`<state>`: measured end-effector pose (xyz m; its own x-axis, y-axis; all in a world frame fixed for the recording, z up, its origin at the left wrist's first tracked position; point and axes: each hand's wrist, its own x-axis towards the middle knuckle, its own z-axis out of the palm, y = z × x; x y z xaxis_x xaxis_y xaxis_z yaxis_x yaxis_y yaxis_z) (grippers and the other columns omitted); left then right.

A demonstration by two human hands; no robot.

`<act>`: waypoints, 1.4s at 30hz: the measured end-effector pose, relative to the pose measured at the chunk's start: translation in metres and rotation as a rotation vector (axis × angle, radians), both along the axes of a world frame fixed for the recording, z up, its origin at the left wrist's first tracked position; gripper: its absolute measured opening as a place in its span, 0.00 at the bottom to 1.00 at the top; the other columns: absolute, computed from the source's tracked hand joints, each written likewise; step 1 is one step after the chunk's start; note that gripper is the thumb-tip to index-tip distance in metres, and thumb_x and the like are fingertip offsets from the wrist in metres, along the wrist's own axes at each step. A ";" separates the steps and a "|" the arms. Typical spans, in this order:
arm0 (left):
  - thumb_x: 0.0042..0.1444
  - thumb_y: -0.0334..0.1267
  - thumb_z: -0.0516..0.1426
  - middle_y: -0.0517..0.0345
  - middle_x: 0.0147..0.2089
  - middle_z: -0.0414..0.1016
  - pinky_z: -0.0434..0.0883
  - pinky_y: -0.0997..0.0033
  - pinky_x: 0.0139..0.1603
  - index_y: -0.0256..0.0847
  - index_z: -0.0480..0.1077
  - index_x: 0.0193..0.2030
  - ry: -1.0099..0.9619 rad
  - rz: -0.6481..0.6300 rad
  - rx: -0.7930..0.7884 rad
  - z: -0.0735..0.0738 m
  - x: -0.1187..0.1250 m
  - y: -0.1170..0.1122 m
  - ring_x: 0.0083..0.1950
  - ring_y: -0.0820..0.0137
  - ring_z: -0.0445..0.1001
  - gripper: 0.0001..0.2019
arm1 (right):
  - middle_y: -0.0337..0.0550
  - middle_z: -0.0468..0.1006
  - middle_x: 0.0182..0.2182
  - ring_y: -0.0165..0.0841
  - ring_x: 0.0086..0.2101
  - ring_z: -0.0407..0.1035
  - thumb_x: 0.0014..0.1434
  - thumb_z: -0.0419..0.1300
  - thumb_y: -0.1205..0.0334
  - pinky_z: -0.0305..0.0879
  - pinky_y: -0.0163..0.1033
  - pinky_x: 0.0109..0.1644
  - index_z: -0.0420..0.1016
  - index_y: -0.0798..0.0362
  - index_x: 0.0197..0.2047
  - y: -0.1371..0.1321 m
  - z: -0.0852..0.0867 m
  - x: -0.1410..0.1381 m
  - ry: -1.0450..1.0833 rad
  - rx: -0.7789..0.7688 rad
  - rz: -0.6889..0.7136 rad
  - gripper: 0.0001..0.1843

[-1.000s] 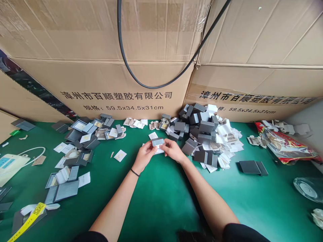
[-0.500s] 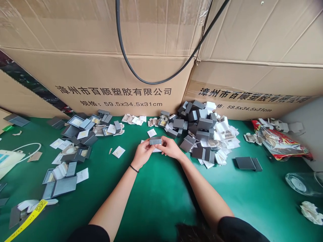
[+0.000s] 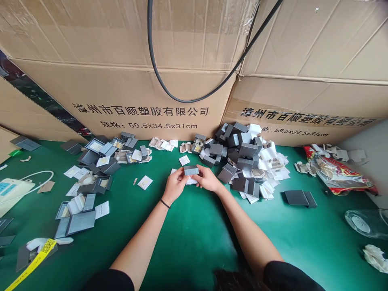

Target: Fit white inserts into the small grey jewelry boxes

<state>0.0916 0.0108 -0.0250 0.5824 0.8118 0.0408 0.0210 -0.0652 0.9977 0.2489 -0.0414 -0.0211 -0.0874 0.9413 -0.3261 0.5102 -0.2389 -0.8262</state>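
A small dark grey box (image 3: 191, 170) is held between my two hands above the green table. My left hand (image 3: 176, 184) grips its left side, with a black band round the wrist. On its right side, my right hand (image 3: 208, 178) has its fingers closed on the same box. White paper (image 3: 191, 181) shows just under the box, partly covered by my hands. Left of my hands lies a white card (image 3: 145, 182), and another white card (image 3: 184, 160) lies just beyond them. Close to my right hand rises a heap of grey boxes (image 3: 247, 150) mixed with white paper inserts (image 3: 269, 152).
Opened grey boxes (image 3: 75, 222) and papers spread along the left, near a white power strip (image 3: 12, 190) and a yellow strap (image 3: 33, 266). At right are a flat grey box (image 3: 300, 198), a red snack bag (image 3: 342, 173) and a clear jar (image 3: 363, 222). Cardboard cartons (image 3: 145, 93) wall the back.
The whole view has shifted slightly, so things appear a little further right. Both hands keep hold of the grey box, whose front face shows a bit more.
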 end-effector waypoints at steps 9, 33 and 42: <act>0.52 0.41 0.55 0.47 0.41 0.71 0.69 0.71 0.41 0.29 0.66 0.44 0.066 0.038 0.079 0.001 0.002 0.001 0.38 0.69 0.70 0.17 | 0.43 0.63 0.36 0.11 0.26 0.58 0.57 0.39 0.40 0.53 0.14 0.25 0.53 0.66 0.49 -0.001 0.003 0.000 -0.011 0.002 0.010 0.34; 0.54 0.47 0.55 0.50 0.41 0.72 0.69 0.73 0.38 0.34 0.68 0.45 0.131 0.151 0.128 -0.008 -0.001 0.001 0.39 0.68 0.71 0.18 | 0.39 0.63 0.31 0.05 0.23 0.52 0.57 0.37 0.36 0.45 0.13 0.27 0.63 0.66 0.47 0.000 0.014 -0.007 -0.112 -0.056 0.026 0.39; 0.52 0.45 0.57 0.56 0.31 0.72 0.67 0.77 0.32 0.37 0.70 0.41 0.259 0.388 0.421 0.007 -0.003 -0.010 0.29 0.73 0.70 0.14 | 0.38 0.61 0.28 0.03 0.23 0.43 0.56 0.41 0.40 0.38 0.14 0.27 0.63 0.69 0.39 -0.001 0.015 -0.006 -0.098 -0.077 0.063 0.34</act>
